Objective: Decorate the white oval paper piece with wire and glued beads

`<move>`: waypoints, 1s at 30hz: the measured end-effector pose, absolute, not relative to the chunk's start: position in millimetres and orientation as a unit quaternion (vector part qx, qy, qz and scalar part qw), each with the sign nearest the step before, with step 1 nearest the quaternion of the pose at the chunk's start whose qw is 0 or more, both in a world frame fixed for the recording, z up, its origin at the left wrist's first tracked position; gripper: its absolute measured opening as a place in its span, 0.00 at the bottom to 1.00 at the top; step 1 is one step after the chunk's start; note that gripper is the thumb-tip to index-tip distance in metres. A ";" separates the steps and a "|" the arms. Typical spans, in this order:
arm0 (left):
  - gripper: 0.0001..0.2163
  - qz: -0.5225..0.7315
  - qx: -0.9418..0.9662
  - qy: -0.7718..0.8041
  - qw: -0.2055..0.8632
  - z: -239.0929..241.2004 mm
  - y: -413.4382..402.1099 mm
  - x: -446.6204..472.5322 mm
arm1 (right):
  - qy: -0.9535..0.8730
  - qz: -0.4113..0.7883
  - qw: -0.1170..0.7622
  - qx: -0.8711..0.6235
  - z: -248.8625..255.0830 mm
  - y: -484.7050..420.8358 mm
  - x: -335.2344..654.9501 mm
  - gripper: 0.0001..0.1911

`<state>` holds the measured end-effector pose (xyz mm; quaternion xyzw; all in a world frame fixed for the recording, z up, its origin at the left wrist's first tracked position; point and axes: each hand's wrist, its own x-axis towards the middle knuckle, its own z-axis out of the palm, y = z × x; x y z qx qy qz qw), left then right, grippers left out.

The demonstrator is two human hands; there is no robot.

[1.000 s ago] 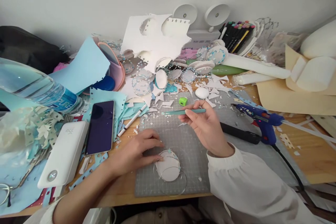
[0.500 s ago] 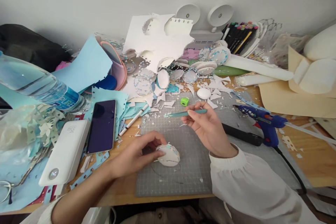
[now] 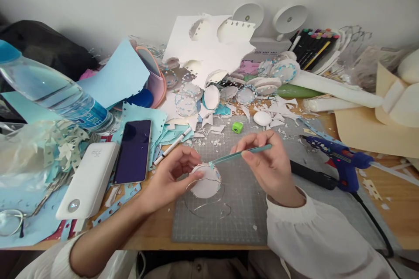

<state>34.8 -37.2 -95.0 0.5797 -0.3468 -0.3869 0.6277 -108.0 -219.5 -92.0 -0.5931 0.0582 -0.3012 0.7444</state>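
Note:
Between the thumb and fingers of my left hand [image 3: 178, 170] is a round white paper disc [image 3: 206, 183], tilted so its flat face shows. Small pale blue and white bits dot its upper rim, and thin wire curls below it. My right hand [image 3: 270, 168] pinches teal tweezers [image 3: 242, 153], whose tips reach the disc's top edge beside a small light-blue piece. Whether the tips grip that piece is too small to tell. Both hands are above a grey cutting mat [image 3: 222, 233].
A blue glue gun [image 3: 340, 157] lies at the right with its cord. Beyond the hands are a small green punch [image 3: 237, 127], paper scraps and several decorated discs. At the left stand a phone [image 3: 134, 152], a white power bank [image 3: 88, 181] and a water bottle [image 3: 62, 87].
The disc has been raised and turned so more of its face shows. The tweezers' tips have moved down from above the mat to the disc's rim. The camera view has shifted slightly.

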 end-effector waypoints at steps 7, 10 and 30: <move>0.10 -0.411 0.579 -0.330 0.623 -88.6 -36.8 33.8 | 0.040 -0.290 0.720 -0.629 -86.7 -214.5 -109.0 0.13; 0.10 -0.421 0.576 -0.324 0.622 -89.3 -36.7 34.4 | 0.038 -0.296 0.712 -0.635 -85.0 -213.6 -108.8 0.13; 0.04 -0.334 0.584 -0.411 0.615 -89.0 -35.3 33.8 | 0.069 -0.301 0.695 -0.650 -85.4 -210.2 -109.1 0.13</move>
